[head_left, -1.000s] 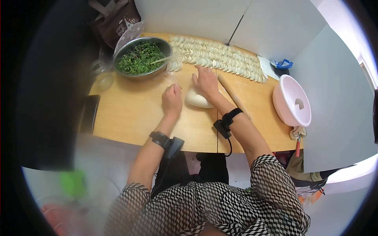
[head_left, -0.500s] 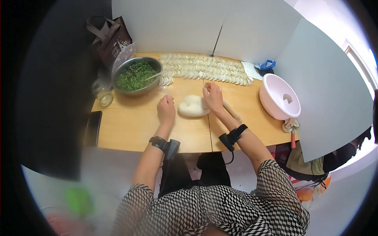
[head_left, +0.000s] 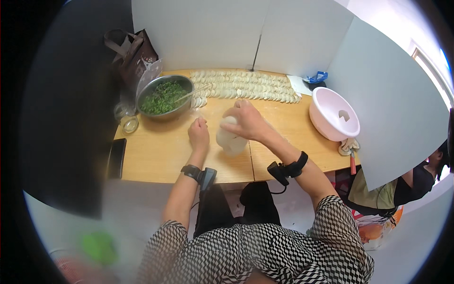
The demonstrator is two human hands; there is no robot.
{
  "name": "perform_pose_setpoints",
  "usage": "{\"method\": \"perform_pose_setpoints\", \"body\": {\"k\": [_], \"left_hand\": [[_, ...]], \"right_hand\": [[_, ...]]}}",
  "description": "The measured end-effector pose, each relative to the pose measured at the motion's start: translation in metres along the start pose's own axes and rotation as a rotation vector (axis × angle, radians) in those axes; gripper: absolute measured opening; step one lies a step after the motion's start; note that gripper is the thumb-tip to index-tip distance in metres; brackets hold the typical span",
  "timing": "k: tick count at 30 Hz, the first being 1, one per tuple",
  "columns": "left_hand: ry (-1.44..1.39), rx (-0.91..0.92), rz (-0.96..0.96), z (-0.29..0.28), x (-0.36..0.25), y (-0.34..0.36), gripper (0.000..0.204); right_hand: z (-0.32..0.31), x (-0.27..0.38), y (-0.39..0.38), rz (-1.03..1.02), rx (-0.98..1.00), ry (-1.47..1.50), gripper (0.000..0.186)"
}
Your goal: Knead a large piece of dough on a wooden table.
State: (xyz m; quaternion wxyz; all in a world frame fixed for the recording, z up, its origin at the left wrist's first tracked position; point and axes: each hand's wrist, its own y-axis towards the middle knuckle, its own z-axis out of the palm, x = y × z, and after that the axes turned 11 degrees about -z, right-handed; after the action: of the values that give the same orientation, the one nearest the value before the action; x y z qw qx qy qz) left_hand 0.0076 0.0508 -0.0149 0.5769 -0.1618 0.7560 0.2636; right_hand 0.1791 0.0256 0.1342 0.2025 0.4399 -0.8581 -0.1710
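My right hand [head_left: 245, 120] has its fingers curled over the top of a lump of white dough [head_left: 231, 142]. The dough is smeared by motion and looks tipped up, its lower end toward me; whether it still touches the table I cannot tell. To its left my left hand [head_left: 198, 132] is a closed fist at the wooden table [head_left: 156, 161], apart from the dough, with nothing showing in it. Behind both hands lie rows of pale, half-moon dumplings [head_left: 246, 85]. A steel bowl [head_left: 163, 113] of chopped green filling [head_left: 163, 98] stands at the back left, with chopsticks [head_left: 193, 93] in it.
A pink plastic basin [head_left: 326, 125] stands on the right, near a red-handled tool [head_left: 353, 164] at the table edge. Glass jars [head_left: 128, 124] sit left of the bowl, below a brown bag [head_left: 137, 59]. Pale panels [head_left: 198, 38] enclose the back. Another person [head_left: 421, 180] is beyond the right panel.
My right hand has moved left and closed over the dough, which has gone from lying flat to tilted up on end. My left fist has hardly moved.
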Motion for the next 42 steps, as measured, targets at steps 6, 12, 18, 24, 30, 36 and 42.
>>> {"method": "perform_pose_setpoints", "body": {"k": [6,12,18,24,30,36,42], "left_hand": [[0.013,-0.007,0.009,0.005,0.004,0.004,0.037],[0.020,0.055,-0.130,0.004,-0.009,-0.004,0.038],[0.017,0.075,-0.164,0.001,-0.019,-0.011,0.038],[0.001,0.062,-0.130,0.003,-0.014,-0.008,0.037],[0.056,-0.007,0.020,0.007,-0.005,0.000,0.039],[0.027,-0.023,0.011,0.004,0.004,0.002,0.039],[0.009,0.033,-0.057,0.002,-0.006,-0.001,0.038]], "right_hand": [[0.055,0.009,-0.026,-0.128,-0.043,-0.035,0.026],[0.082,0.024,-0.030,-0.172,0.015,-0.217,0.019],[0.092,-0.036,0.000,0.255,0.124,-0.060,0.032],[0.100,-0.048,0.013,0.291,0.080,-0.094,0.037],[0.083,-0.044,0.003,0.276,0.082,0.332,0.042],[0.043,-0.008,-0.019,-0.086,0.153,0.380,0.032],[0.035,0.041,-0.046,-0.167,0.036,-0.103,0.023]]}}
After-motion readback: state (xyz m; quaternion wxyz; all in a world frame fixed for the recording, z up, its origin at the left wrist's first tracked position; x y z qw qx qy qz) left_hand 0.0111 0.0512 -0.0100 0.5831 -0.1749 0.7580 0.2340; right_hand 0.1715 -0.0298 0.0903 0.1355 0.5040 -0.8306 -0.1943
